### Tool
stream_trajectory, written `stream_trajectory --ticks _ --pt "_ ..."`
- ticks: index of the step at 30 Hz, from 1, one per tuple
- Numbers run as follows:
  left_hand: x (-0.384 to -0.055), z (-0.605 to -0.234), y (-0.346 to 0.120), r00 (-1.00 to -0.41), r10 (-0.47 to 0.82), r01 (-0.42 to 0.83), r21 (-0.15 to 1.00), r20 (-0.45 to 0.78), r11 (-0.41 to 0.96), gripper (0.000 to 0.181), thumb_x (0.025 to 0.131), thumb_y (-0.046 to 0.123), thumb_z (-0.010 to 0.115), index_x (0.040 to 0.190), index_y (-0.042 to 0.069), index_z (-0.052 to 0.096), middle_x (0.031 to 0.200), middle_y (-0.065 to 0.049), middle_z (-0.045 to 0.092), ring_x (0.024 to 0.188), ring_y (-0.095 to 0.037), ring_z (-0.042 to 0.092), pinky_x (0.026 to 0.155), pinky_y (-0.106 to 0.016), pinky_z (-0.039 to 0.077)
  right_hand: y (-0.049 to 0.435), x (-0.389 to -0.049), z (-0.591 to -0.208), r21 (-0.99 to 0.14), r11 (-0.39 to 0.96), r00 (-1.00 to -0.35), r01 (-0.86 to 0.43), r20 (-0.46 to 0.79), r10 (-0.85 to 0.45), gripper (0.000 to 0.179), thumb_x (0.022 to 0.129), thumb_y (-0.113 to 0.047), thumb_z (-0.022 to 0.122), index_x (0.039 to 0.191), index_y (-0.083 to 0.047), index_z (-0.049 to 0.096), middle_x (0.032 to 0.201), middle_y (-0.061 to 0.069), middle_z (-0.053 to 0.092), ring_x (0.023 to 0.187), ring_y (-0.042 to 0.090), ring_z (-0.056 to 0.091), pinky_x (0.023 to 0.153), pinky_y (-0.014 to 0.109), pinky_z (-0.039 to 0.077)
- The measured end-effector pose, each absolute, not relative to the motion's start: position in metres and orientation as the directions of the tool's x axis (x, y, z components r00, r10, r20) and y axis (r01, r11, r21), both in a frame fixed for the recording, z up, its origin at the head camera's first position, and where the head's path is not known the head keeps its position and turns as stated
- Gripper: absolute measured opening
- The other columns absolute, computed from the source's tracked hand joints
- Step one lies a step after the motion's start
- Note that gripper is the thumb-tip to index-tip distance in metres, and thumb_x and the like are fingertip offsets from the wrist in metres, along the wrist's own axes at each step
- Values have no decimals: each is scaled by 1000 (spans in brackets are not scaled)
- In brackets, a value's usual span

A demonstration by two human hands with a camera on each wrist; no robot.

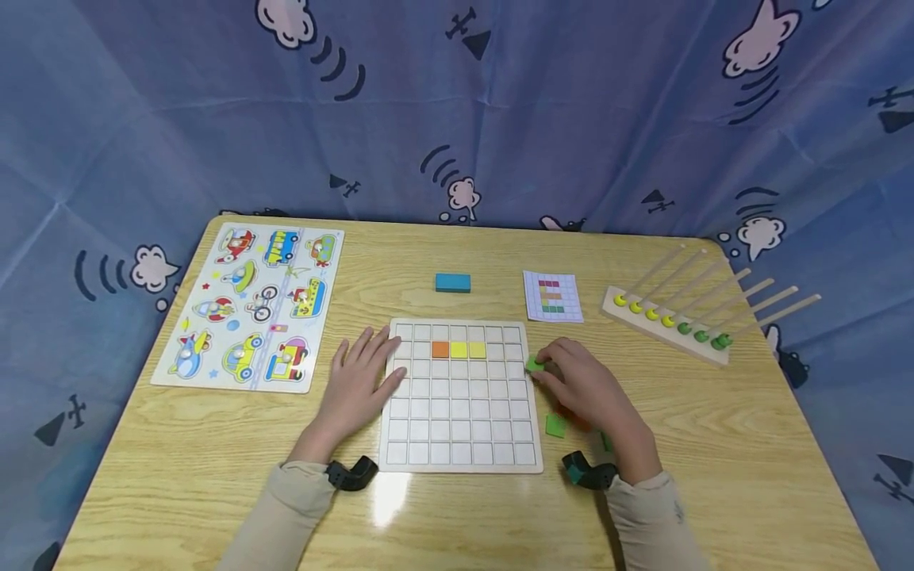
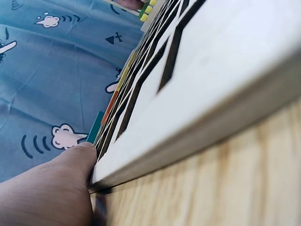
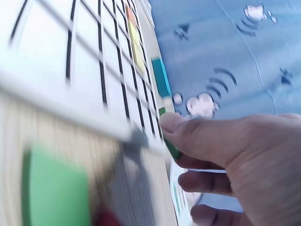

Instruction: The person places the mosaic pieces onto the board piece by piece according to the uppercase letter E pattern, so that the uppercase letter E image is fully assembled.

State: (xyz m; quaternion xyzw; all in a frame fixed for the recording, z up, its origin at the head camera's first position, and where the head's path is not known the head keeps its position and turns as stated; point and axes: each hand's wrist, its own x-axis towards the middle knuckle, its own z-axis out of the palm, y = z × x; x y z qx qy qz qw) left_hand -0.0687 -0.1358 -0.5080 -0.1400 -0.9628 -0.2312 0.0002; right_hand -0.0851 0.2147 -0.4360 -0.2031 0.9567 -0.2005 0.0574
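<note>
A white grid board (image 1: 460,408) lies on the table with one orange tile (image 1: 440,350) and two yellow tiles (image 1: 467,350) side by side in its second row. My left hand (image 1: 359,381) rests on the board's left edge, fingers spread; the left wrist view shows the thumb (image 2: 77,157) at that edge. Between thumb and fingers my right hand (image 1: 589,388) pinches a green square tile (image 1: 534,364) at the board's right edge, seen edge-on in the right wrist view. Below this hand lie another green tile (image 1: 555,426) and partly hidden red and green pieces.
A blue block (image 1: 453,283) sits behind the board. To its right lies a printed pattern card (image 1: 553,297), then a wooden peg stand (image 1: 664,325) with yellow and green beads. A picture puzzle board (image 1: 250,309) covers the table's left side. A patterned curtain (image 1: 400,119) hangs behind.
</note>
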Motion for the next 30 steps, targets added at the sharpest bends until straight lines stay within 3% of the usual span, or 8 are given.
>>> stream_trajectory --ticks 12,24,30 --pt "-69 -506 -135 -959 275 272 452 60 850 54 102 49 31 150 24 33 159 2 22 148 -23 12 117 -52 0 146 -95 -440 -334 735 -797 -590 93 -597 15 88 -22 71 97 -11 68 101 1 64 91 15 59 80 33 52" --pt "-69 -506 -135 -960 271 272 446 68 853 49 103 39 32 149 23 35 158 2 25 147 -24 14 117 -52 1 110 -102 -451 -338 662 -728 -669 123 -674 14 89 -23 69 99 -12 68 100 -1 62 91 13 59 80 31 52" --pt "-69 -505 -135 -961 268 268 451 67 851 49 103 40 32 149 23 35 158 2 25 147 -24 14 117 -52 2 104 -103 -456 -335 679 -736 -653 69 -673 14 91 -24 67 100 -14 68 103 -2 62 96 14 58 83 31 51"
